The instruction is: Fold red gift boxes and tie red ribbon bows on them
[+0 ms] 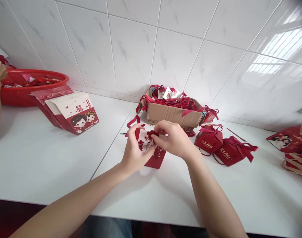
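Note:
A red and white gift box [154, 162], printed with Chinese characters and a line-drawn figure, is on the table in front of me. My left hand [133, 150] curves around its left side, with the index finger at the top edge and the thumb across the front. At the box's upper front, my right hand [174, 140] pinches a dark red ribbon piece [152, 135], which looks like a bow or knot. The tips of my left thumb and right fingers nearly meet there. Some right fingers are hidden behind the hand.
Behind the box stands a cardboard carton [174, 114] full of red ribbons and tags. Two ribboned red boxes [230, 151] sit to the right. Another person's hand [299, 165] rests on a red box at far right. Leftward are a larger printed box [83, 119] and a red basket [37, 87].

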